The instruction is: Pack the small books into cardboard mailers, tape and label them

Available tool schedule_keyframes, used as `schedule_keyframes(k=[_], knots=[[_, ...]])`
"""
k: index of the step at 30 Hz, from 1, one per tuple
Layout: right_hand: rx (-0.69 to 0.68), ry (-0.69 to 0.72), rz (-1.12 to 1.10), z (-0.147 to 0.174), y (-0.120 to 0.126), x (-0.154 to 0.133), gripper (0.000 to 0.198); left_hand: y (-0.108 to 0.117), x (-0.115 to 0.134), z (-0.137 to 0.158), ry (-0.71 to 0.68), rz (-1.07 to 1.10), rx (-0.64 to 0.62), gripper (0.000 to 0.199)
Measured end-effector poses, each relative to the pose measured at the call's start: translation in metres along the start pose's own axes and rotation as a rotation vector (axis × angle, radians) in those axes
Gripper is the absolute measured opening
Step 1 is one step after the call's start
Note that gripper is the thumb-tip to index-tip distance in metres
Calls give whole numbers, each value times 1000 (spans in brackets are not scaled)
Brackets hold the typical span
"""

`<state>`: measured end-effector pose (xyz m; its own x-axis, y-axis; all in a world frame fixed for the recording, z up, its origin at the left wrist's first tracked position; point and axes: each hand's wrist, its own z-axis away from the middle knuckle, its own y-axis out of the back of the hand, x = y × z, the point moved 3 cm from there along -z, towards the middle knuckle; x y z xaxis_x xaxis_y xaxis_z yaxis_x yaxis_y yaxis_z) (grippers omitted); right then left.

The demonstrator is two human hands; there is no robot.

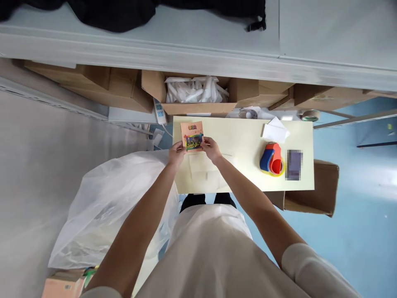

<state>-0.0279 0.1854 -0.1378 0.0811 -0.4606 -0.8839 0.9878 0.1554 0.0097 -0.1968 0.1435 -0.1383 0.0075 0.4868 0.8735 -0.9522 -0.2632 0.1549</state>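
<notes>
Cream table (243,138), pale sheets (204,170), tape dispenser (270,158) (red-blue), white cards (274,131), dark pixelated object (294,165)

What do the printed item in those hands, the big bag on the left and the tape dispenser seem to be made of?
The printed item: probably paper or thin card, matte-looking, with a flat face and straight edges. The big bag: apparently plastic film, translucent, with soft creases. The tape dispenser: likely smooth moulded plastic, in solid red and blue.
</notes>
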Motion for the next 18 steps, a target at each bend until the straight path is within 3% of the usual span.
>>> schedule_keyframes(k=[4, 9, 13, 18], knots=[[22, 42, 29, 58, 57, -3, 28, -26, 3, 60, -35, -36, -134, 33], [64, -52, 229, 125, 123, 36, 26, -79, -30, 130, -18, -281, -225, 48], [76, -99, 375, 138, 141, 68, 23, -107, -49, 152, -15, -390, -205, 55], [109, -33, 450, 128, 147, 75, 31, -128, -47, 161, -134, -709, -197, 59]])
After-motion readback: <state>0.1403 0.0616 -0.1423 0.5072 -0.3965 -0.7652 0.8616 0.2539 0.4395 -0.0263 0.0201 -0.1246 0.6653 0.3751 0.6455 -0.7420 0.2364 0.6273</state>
